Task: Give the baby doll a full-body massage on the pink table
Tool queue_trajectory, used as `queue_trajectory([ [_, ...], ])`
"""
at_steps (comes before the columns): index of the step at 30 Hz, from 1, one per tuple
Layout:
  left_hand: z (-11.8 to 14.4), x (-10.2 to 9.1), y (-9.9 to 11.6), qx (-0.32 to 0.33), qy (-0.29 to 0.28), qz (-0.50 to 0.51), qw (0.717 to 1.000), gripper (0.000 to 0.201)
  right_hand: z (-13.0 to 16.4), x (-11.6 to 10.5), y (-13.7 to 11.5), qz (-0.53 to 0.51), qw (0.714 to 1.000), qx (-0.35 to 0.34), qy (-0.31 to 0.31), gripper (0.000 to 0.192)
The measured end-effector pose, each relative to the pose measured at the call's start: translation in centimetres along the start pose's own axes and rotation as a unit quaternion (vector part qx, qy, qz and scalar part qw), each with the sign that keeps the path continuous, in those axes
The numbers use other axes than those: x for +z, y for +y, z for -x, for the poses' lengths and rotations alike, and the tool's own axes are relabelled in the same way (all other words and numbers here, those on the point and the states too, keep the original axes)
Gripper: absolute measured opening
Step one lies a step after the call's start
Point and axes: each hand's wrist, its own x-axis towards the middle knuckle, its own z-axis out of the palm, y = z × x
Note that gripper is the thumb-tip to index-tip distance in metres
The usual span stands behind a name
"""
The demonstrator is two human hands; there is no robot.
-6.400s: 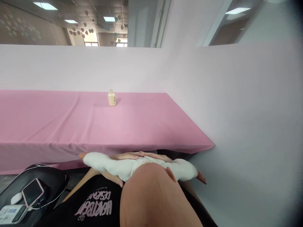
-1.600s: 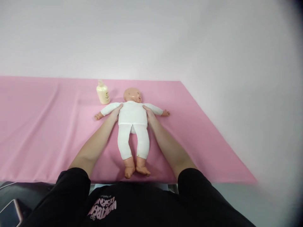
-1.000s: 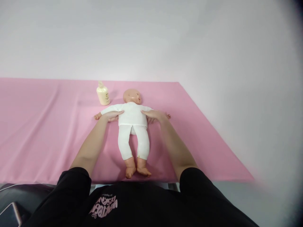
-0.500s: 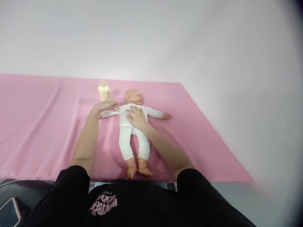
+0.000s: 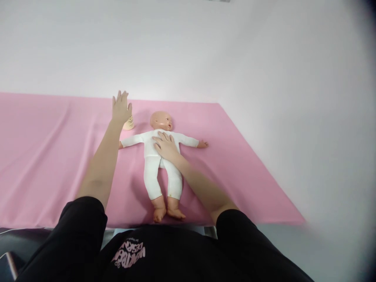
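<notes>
Nearest, at the lower left corner, only a sliver of a phone (image 5: 6, 266), cut by the frame edge. Farther in, on the pink tabletop (image 5: 44, 164), a doll (image 5: 160, 156) on its back, feet toward the near edge, arms spread, head toward the far wall. Right hand (image 5: 165, 145) flat on the doll's chest, fingers (image 5: 160, 137) spread and released, pressing rather than gripping. Could slide the doll sideways on the smooth cloth if the palm leans or drags; could also ruck the cloth into folds. Beyond, left hand (image 5: 121, 107) raised over a cream bottle (image 5: 128, 124), fingers open and extended, holding nothing. Bottle just beside the doll's outstretched arm and mostly covered by the hand. Could tip the bottle with a blunt reach, since it stands narrow and upright, and roll it toward the doll's sleeve or off the back. Hard to tell whether the palm touches the bottle yet. Bottle's cap and label hidden. Right edge of view blurred and darkened.
</notes>
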Motion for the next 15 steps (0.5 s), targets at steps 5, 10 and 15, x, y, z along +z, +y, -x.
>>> queue_trajectory([
  [5,0.9,2.5,2.1,0.012,0.032,0.010,0.999,0.053,0.0,-0.1,-0.1,0.005,1.000,-0.005,0.007,0.044],
  [10,2.5,8.9,8.6,0.091,-0.056,0.058,0.993,0.046,0.2,-0.3,-0.4,0.015,1.000,-0.012,0.012,0.044],
  [15,3.1,14.2,11.9,0.099,-0.176,0.005,0.979,0.042,0.4,-0.4,-0.6,0.039,0.999,-0.016,0.001,0.040],
])
